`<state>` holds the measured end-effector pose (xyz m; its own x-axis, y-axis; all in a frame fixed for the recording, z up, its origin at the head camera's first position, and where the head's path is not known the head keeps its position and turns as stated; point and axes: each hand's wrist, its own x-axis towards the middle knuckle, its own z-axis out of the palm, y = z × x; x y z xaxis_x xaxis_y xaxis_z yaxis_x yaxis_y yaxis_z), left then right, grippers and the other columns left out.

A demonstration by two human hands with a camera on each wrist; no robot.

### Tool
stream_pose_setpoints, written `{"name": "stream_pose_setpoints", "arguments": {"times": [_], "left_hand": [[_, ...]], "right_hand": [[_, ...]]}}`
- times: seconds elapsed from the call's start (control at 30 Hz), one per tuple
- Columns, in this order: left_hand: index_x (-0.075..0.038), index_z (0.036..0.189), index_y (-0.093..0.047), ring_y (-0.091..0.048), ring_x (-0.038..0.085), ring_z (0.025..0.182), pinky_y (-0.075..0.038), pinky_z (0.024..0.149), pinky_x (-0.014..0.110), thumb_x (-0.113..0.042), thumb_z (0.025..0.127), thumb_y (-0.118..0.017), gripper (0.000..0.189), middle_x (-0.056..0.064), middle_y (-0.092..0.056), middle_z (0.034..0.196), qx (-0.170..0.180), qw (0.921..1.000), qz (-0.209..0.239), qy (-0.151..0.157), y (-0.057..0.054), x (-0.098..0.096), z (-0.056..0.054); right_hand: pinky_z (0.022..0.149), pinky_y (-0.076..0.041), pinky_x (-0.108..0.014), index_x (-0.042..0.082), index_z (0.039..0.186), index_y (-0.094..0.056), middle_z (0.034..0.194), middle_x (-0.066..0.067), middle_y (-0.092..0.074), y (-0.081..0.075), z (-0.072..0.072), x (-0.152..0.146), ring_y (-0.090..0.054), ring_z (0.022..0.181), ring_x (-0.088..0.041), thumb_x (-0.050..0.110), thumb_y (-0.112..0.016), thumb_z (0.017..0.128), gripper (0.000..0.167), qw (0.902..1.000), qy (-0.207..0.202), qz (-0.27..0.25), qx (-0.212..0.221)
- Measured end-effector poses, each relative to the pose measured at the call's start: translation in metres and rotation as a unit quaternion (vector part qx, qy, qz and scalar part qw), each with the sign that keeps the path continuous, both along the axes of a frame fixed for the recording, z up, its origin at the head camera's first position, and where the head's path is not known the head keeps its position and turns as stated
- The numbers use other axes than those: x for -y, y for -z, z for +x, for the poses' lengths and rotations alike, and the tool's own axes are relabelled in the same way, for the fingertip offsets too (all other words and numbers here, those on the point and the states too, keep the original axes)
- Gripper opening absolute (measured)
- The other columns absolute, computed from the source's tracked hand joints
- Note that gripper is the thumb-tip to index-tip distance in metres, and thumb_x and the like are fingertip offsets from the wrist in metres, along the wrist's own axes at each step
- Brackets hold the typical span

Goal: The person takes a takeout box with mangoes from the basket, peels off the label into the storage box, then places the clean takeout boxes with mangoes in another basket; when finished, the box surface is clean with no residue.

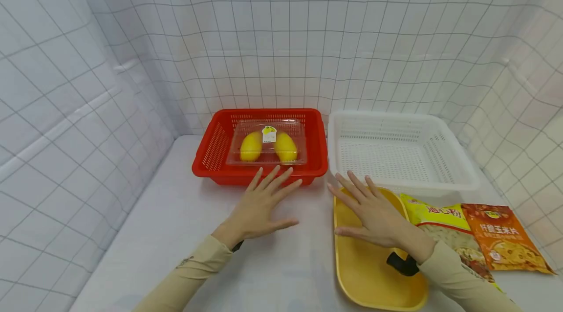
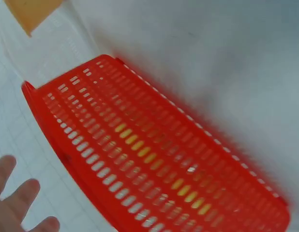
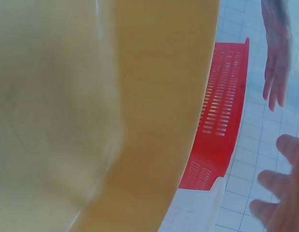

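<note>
My left hand [image 1: 257, 209], fingers spread, is over the white table just in front of the red basket [image 1: 259, 178]. Inside that basket is a clear plastic box [image 1: 270, 155] with two yellow mangoes [image 1: 251, 147] and a small label. Its slotted side, with yellow showing through, fills much of the left wrist view. My right hand [image 1: 374, 211] is spread above the yellow tray [image 1: 365, 280], holding nothing. The tray's wall [image 3: 159, 96] looms large in the right wrist view. Whether either hand touches anything below it, I cannot tell.
A white basket [image 1: 378, 155] stands right of the red one, behind the tray. Right of the tray lie a yellow pasta bag [image 1: 444, 219] and an orange snack bag [image 1: 506, 238], side by side. Grid-patterned white cloth [image 1: 272, 33] walls the back and sides.
</note>
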<state>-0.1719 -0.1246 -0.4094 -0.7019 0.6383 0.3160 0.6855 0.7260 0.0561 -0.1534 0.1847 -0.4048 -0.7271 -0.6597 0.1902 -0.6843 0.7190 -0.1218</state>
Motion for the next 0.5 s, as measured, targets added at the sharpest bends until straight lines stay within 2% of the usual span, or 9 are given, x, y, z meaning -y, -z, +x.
{"name": "stream_pose_setpoints", "arguments": {"times": [0.07,0.13,0.2,0.27,0.37,0.5], "left_hand": [[-0.023,0.148,-0.035,-0.02,0.027,0.14,-0.009,0.112,0.049,-0.066,0.085,-0.052,0.078,0.004,-0.028,0.153,-0.011,0.9978,0.065,-0.011,-0.002,0.01,-0.005],[-0.017,0.143,-0.044,-0.032,0.027,0.135,-0.018,0.111,0.049,-0.051,0.086,-0.063,0.069,0.007,-0.039,0.146,-0.024,0.9886,0.146,-0.03,-0.003,0.023,-0.012],[-0.012,0.137,-0.051,-0.041,0.027,0.129,-0.026,0.107,0.049,-0.036,0.087,-0.068,0.058,0.009,-0.048,0.139,-0.036,0.9716,0.226,-0.06,-0.005,0.037,-0.022],[-0.009,0.133,-0.055,-0.046,0.028,0.123,-0.032,0.104,0.049,-0.028,0.088,-0.068,0.05,0.011,-0.053,0.134,-0.046,0.9508,0.29,-0.099,-0.006,0.053,-0.034],[-0.006,0.13,-0.057,-0.048,0.032,0.12,-0.035,0.1,0.05,-0.023,0.091,-0.064,0.043,0.013,-0.055,0.13,-0.043,0.9232,0.344,-0.165,-0.008,0.078,-0.05],[-0.003,0.134,-0.052,-0.043,0.038,0.122,-0.031,0.101,0.053,-0.024,0.093,-0.061,0.046,0.019,-0.05,0.134,-0.003,0.9015,0.361,-0.239,-0.01,0.108,-0.069]], "right_hand": [[0.111,-0.008,-0.054,0.025,0.152,-0.023,0.157,-0.004,-0.016,-0.002,-0.002,0.001,-0.006,0.143,-0.026,0.062,-0.053,0.087,0.08,0.9995,-0.016,-0.027,-0.004],[0.111,-0.014,-0.052,0.024,0.151,-0.027,0.154,-0.004,-0.025,-0.004,-0.005,0.002,-0.014,0.142,-0.025,0.056,-0.055,0.089,0.075,0.9975,-0.036,-0.058,-0.02],[0.109,-0.022,-0.05,0.02,0.148,-0.035,0.149,-0.005,-0.035,-0.005,-0.009,0.003,-0.025,0.138,-0.026,0.05,-0.058,0.091,0.069,0.9927,-0.059,-0.093,-0.049],[0.105,-0.03,-0.049,0.016,0.143,-0.044,0.143,-0.006,-0.044,-0.006,-0.014,0.005,-0.035,0.133,-0.027,0.044,-0.059,0.092,0.061,0.9855,-0.079,-0.127,-0.08],[0.099,-0.04,-0.047,0.011,0.135,-0.054,0.133,-0.007,-0.053,-0.007,-0.021,0.008,-0.047,0.124,-0.029,0.038,-0.06,0.093,0.05,0.9723,-0.107,-0.168,-0.122],[0.095,-0.043,-0.045,0.008,0.129,-0.058,0.127,-0.007,-0.057,-0.011,-0.03,0.015,-0.051,0.118,-0.028,0.034,-0.062,0.092,0.045,0.9644,-0.121,-0.193,-0.135]]}}
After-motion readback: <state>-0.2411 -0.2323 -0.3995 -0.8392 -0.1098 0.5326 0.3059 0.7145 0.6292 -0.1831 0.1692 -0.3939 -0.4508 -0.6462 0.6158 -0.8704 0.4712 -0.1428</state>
